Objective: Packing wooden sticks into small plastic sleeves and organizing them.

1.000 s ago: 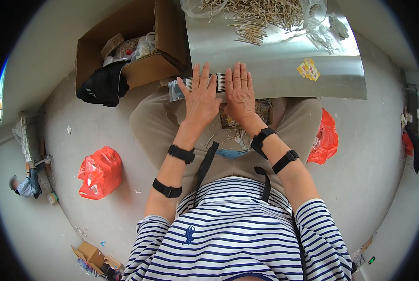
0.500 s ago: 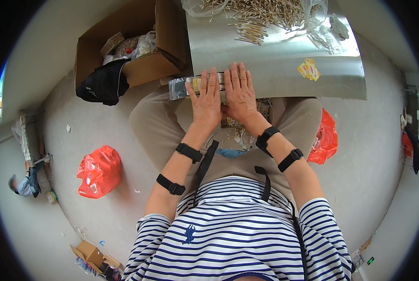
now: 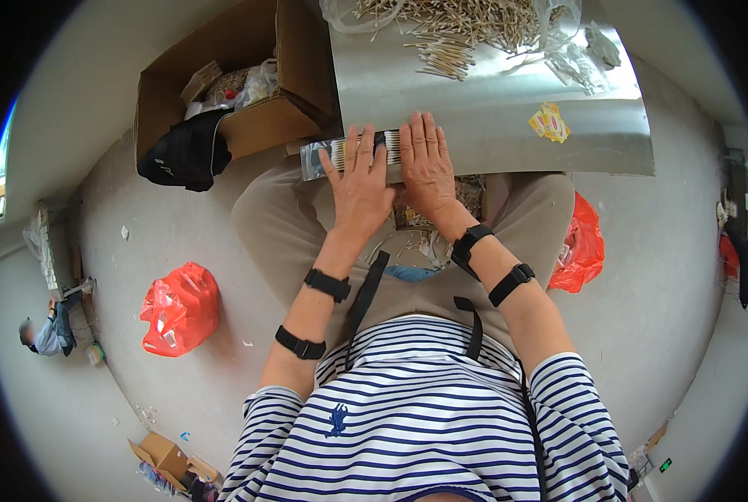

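Note:
A clear plastic packet of cotton swabs [image 3: 337, 156] lies flat along the near left edge of a shiny metal sheet [image 3: 491, 146]. My left hand [image 3: 360, 188] rests on the packet, its fingers stretched out and a little apart. Flat on the packet's right end is my right hand [image 3: 428, 171], fingers extended side by side. Between the hands a row of white swab tips shows, with a dark patch beside it. The packet's right end is hidden under my right hand.
Loose wooden-stick swabs [image 3: 445, 57] are heaped at the sheet's far side beside clear plastic bags [image 3: 579, 67]. Small yellow cards [image 3: 549, 123] lie right. An open cardboard box [image 3: 257, 130] with a black cloth [image 3: 186, 155] stands left. Red bags [image 3: 181, 309] sit on the floor.
My left hand has shifted slightly left along the packet and its fingers have spread, showing more swab tips between the hands. My right hand has barely moved.

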A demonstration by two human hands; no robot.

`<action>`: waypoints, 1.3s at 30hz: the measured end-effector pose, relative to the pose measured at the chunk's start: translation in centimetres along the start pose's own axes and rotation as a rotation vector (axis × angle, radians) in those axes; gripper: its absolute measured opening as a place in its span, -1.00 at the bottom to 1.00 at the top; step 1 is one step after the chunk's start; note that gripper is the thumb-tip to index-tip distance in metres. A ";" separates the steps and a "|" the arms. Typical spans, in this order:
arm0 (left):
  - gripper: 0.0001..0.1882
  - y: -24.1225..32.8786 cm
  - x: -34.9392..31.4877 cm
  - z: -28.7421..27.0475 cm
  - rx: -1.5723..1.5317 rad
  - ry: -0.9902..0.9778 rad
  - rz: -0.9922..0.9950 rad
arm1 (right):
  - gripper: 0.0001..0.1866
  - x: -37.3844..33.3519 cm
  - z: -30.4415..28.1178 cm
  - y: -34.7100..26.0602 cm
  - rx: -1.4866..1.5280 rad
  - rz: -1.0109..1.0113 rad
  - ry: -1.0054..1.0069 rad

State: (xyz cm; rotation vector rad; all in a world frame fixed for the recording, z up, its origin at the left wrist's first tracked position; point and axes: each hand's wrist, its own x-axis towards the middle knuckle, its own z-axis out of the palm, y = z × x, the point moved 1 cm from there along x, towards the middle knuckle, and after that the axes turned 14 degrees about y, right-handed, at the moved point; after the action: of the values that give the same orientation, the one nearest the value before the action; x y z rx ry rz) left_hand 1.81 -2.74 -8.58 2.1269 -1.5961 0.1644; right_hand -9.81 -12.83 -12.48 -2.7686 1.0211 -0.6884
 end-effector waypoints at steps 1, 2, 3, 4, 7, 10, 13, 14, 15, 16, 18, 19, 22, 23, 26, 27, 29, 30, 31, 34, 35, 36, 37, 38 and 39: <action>-0.24 -0.2 -0.1 -0.2 0.000 -0.002 0.000 | 0.16 0.0 -0.2 -0.1 0.001 0.005 -0.031; -0.47 -0.3 -0.2 -0.5 -0.014 0.085 0.003 | 0.16 0.0 -0.1 -0.1 0.002 0.007 -0.032; -0.70 -0.3 -0.2 -0.7 -0.028 0.174 0.003 | 0.16 0.0 -0.2 0.1 0.010 0.006 -0.008; -0.70 -0.3 0.0 -0.5 -0.028 0.175 0.002 | 0.17 0.0 -0.1 0.2 0.018 0.007 0.016; -0.89 -0.6 1.3 0.7 -0.035 0.204 0.011 | 0.21 0.1 0.0 0.1 0.002 -0.007 0.006; -0.90 -0.8 2.0 1.7 -0.019 0.248 0.019 | 0.24 0.0 -0.1 -0.1 0.058 0.003 0.006; -0.90 -0.7 2.4 2.3 -0.007 0.245 0.009 | 0.26 0.0 -0.2 0.2 0.051 -0.004 0.006; -0.90 -0.7 2.5 2.3 0.010 0.243 0.001 | 0.26 0.0 -0.2 0.1 0.051 -0.003 0.005; -0.90 -0.7 2.5 2.3 0.026 0.242 -0.007 | 0.25 0.0 -0.1 0.1 0.054 -0.008 0.022; -0.90 -0.6 2.4 2.3 0.027 0.241 -0.007 | 0.24 0.0 -0.1 0.0 0.057 -0.013 0.038; -0.83 -0.4 2.1 2.0 -0.006 0.188 -0.042 | 0.22 0.0 0.0 0.1 0.025 -0.014 0.013; -0.83 -0.2 2.0 1.6 -0.006 0.186 -0.041 | 0.21 -0.1 0.0 0.2 -0.009 -0.015 -0.013; -0.47 0.4 0.9 0.6 0.023 0.101 0.005 | 0.18 0.0 0.1 0.2 -0.025 -0.010 -0.002; -0.27 0.8 0.6 0.5 0.076 0.042 0.058 | 0.18 -0.1 0.0 0.3 -0.026 -0.007 -0.002; 0.01 0.9 0.4 1.0 0.184 -0.055 0.122 | 0.17 0.1 -0.2 0.0 -0.036 0.004 -0.054; 0.10 0.8 0.4 1.6 0.230 -0.095 0.138 | 0.16 0.1 0.0 -0.1 -0.061 -0.010 -0.045; 0.09 0.8 0.8 2.7 0.286 -0.080 0.148 | 0.16 0.0 0.2 -0.1 -0.087 -0.026 -0.035; 0.08 0.8 1.1 3.2 0.341 -0.067 0.162 | 0.11 -0.1 0.4 -0.1 -0.071 -0.025 -0.019; 0.08 0.8 1.2 3.7 0.341 -0.065 0.161 | 0.06 -0.2 0.5 0.0 -0.054 -0.024 -0.004; -0.01 1.0 1.2 4.9 0.402 -0.049 0.167 | -0.07 -0.2 1.0 0.1 -0.069 -0.053 0.105; -0.05 0.9 1.1 5.1 0.422 -0.026 0.166 | -0.07 -0.3 1.1 0.2 -0.069 -0.053 0.105; -0.09 1.0 1.0 5.2 0.444 -0.004 0.164 | -0.12 -0.3 1.0 0.2 -0.066 -0.048 0.072; -0.09 0.9 0.9 5.2 0.445 -0.005 0.163 | -0.17 -0.2 0.8 0.1 -0.062 -0.043 0.038; -0.11 0.9 0.7 5.3 0.455 -0.017 0.163 | -0.17 -0.3 1.1 0.1 -0.061 -0.044 0.037; -0.14 1.0 0.7 5.2 0.463 -0.028 0.168 | -0.17 -0.3 1.4 0.2 -0.097 -0.054 0.073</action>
State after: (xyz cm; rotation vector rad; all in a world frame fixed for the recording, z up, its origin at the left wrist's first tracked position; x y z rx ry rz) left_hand 0.11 -5.84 -12.62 2.3276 -1.8965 0.6147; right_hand -9.44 -12.87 -13.91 -2.8838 1.0224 -0.7720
